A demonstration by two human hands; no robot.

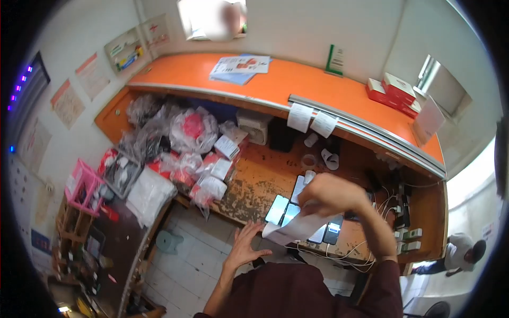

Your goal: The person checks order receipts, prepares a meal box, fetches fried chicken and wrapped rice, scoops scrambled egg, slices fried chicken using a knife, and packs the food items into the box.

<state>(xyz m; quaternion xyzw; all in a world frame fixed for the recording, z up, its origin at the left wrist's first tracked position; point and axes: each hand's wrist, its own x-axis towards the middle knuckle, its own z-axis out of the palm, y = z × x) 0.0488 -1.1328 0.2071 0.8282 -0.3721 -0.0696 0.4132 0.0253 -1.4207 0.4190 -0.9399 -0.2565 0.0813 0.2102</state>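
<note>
My right hand (335, 192) is closed in a fist over the desk. A sheet of white paper (299, 228) hangs from it, slanting down to the left with its lower end curled. My left hand (245, 246) is spread at the desk's front edge, fingertips beside that curled end; whether they touch it I cannot tell. Under and around the paper lie several smartphones, among them a lit phone (277, 209) at the left and a dark-framed phone (333, 229) at the right. The paper hides part of the others.
Plastic-bagged parcels (193, 153) crowd the desk's left side. Above runs an orange counter (297, 74), with receipts (300, 116) hanging from its rail. White cables (344, 257) trail at the right. A pink basket (82, 185) and a stool (168, 241) are at left. Another person (461, 252) is at far right.
</note>
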